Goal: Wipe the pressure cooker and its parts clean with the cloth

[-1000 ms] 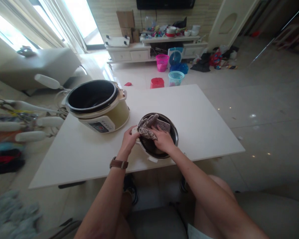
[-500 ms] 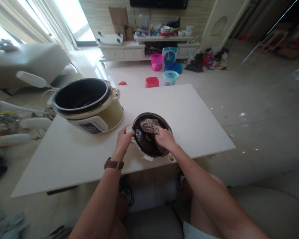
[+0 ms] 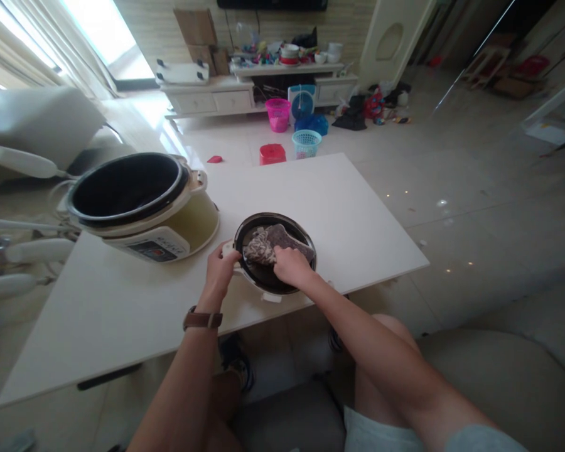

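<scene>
An upturned cooker lid [image 3: 292, 227] with a dark inner face lies near the front edge of the white table [image 3: 348, 207]. My right hand [image 3: 289, 267] presses a brown patterned cloth [image 3: 268, 242] into the lid's inside, fingers closed on the cloth. My left hand [image 3: 220, 270], with a brown watch on its wrist, grips the lid's left rim. The open cream pressure cooker [image 3: 141, 201] stands just left of the lid, its dark pot showing.
White handles and cables stick in from the left edge. Beyond the table lie a red stool [image 3: 272, 153], a pink basket [image 3: 278, 115], a blue basket [image 3: 306, 143] and a cluttered white TV cabinet [image 3: 245, 94]. A grey sofa seat is under me.
My right hand has pushed the cloth round inside the lid, from its top left to its middle. My left hand stays on the rim. The camera has swung right.
</scene>
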The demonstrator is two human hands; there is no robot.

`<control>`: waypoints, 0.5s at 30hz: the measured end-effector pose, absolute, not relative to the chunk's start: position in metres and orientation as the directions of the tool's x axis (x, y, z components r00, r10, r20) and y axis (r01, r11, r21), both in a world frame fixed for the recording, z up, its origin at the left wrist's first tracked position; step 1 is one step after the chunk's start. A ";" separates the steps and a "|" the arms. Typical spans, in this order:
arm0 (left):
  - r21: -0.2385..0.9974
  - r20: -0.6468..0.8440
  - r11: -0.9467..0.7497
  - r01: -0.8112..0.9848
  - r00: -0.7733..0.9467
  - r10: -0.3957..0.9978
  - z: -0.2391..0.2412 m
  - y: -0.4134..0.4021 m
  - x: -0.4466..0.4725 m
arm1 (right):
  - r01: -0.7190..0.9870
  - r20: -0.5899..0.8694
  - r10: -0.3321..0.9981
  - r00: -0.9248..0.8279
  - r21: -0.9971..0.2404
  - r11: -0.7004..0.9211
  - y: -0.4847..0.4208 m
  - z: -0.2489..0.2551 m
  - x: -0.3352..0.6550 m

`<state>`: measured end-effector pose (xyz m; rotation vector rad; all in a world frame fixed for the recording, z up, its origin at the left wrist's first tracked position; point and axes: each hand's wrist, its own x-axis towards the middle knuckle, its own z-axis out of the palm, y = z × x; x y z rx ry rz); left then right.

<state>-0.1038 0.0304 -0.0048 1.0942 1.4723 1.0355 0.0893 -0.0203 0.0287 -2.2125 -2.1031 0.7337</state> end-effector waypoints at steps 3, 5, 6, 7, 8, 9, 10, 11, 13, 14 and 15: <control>0.964 -0.226 0.237 0.120 -0.099 0.969 -0.006 0.032 -0.104 | 0.930 -0.286 0.956 -0.057 -0.364 -0.054 -0.025 0.032 0.088; 0.966 -0.214 0.224 0.132 -0.087 0.973 -0.006 0.033 -0.105 | 0.928 -0.259 0.965 -0.024 -0.364 -0.074 -0.025 0.030 0.093; 0.966 -0.205 0.215 0.141 -0.081 0.975 -0.006 0.034 -0.105 | 0.929 -0.258 0.966 -0.002 -0.359 -0.094 -0.024 0.029 0.096; 0.967 -0.198 0.208 0.150 -0.078 0.977 -0.006 0.034 -0.105 | 0.929 -0.266 0.964 0.014 -0.354 -0.111 -0.022 0.026 0.098; 0.967 -0.193 0.203 0.156 -0.077 0.978 -0.006 0.035 -0.106 | 0.929 -0.277 0.961 0.022 -0.350 -0.122 -0.021 0.025 0.100; 0.967 -0.191 0.201 0.158 -0.078 0.978 -0.007 0.035 -0.107 | 0.928 -0.285 0.958 0.024 -0.349 -0.127 -0.021 0.023 0.100; 0.966 -0.193 0.204 0.159 -0.082 0.978 -0.007 0.036 -0.107 | 0.928 -0.287 0.958 0.020 -0.350 -0.125 -0.020 0.022 0.099; 0.965 -0.198 0.210 0.156 -0.086 0.976 -0.009 0.036 -0.108 | 0.928 -0.282 0.959 0.009 -0.356 -0.113 -0.020 0.021 0.098; 0.964 -0.216 0.226 0.141 -0.086 0.973 -0.011 0.037 -0.110 | 0.920 -0.255 0.966 -0.034 -0.385 -0.070 -0.021 0.022 0.094; 0.962 -0.229 0.238 0.132 -0.081 0.970 -0.012 0.037 -0.112 | 0.913 -0.240 0.969 -0.061 -0.406 -0.043 -0.022 0.022 0.092; 0.960 -0.245 0.253 0.123 -0.074 0.967 -0.012 0.037 -0.113 | 0.904 -0.226 0.970 -0.084 -0.426 -0.021 -0.023 0.023 0.090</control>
